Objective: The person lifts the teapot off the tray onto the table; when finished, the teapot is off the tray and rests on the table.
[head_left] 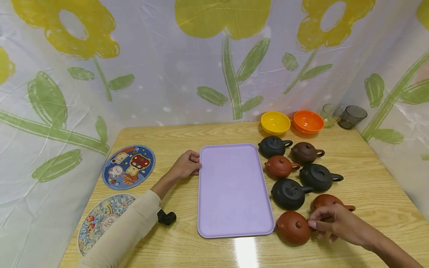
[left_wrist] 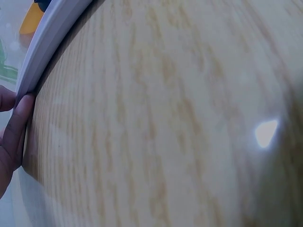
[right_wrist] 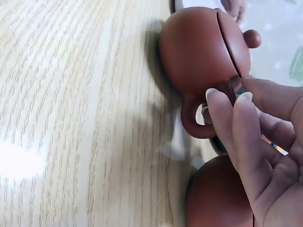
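Observation:
My left hand (head_left: pixel 186 165) grips the left rim of the lavender tray (head_left: pixel 234 190), thumb and fingers at its edge. In the left wrist view, fingers (left_wrist: pixel 21 116) meet the tray's pale rim (left_wrist: pixel 52 40). My right hand (head_left: pixel 338 223) pinches the handle (right_wrist: pixel 191 120) of a red-brown clay teapot (head_left: pixel 292 227) near where it joins the body. That teapot stands by the tray's near right corner, its lid on. Just behind my right hand is another red-brown teapot (head_left: pixel 326 201), partly covered by it.
More teapots stand right of the tray, including a black teapot (head_left: pixel 287 194) and a dark brown teapot (head_left: pixel 306 152). Behind them are a yellow bowl (head_left: pixel 275 123), an orange bowl (head_left: pixel 308 122) and a grey glass (head_left: pixel 352 117). Leftward lie a blue round mat (head_left: pixel 129 167) and a patterned mat (head_left: pixel 97 219).

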Demonstrator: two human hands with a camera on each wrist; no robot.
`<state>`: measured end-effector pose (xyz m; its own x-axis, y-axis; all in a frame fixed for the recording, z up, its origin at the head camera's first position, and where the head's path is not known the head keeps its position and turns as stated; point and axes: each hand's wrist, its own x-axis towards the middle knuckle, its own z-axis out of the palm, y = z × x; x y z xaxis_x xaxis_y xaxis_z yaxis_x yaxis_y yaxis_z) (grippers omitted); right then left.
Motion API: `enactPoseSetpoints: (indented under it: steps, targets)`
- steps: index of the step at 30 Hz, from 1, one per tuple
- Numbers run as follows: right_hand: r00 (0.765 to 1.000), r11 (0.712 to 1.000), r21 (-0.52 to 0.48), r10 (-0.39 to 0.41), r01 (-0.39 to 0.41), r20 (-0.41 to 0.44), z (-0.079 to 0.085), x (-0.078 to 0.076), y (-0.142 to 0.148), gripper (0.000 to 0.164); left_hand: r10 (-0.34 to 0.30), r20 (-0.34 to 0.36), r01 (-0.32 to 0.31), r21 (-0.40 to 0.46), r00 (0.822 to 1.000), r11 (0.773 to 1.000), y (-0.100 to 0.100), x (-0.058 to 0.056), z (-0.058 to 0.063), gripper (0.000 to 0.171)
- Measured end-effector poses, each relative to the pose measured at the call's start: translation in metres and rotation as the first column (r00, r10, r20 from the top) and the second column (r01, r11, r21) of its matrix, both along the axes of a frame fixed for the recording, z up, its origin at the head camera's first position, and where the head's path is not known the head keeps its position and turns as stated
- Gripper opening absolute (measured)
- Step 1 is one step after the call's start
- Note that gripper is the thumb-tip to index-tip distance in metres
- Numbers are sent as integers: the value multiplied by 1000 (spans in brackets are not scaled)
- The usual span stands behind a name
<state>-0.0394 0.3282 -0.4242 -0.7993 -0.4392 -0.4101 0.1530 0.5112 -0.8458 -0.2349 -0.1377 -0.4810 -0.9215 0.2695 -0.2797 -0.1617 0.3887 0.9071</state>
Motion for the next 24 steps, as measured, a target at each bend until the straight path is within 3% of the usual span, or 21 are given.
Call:
enactPoseSetpoints:
  steps: [9,13,16,19,21,24]
  targets:
    - [999,999,53,-7,9,-31,14,-8,2,25,24,7,-24,-7,1000,1000,0,0,0,44]
    - [992,997,66,-41,48,-115,26,-18,8,29,37,-7,-37,-20,999,999,-1,1,-1,42]
    - [974,993,68,-80,96,-213,37,-24,14,26,43,-9,-43,-23,999,999,0,5,0,42]
    - [921,983,108,-98,149,-378,44,-31,24,21,23,-41,-25,-56,999,998,1,11,2,42]
    - [863,965,161,-105,209,-494,48,-38,33,19,-3,-86,-6,-105,996,994,0,15,4,42]
    - [770,915,246,-99,319,-630,53,-52,49,23,-44,-166,11,-196,985,980,-5,21,6,45]
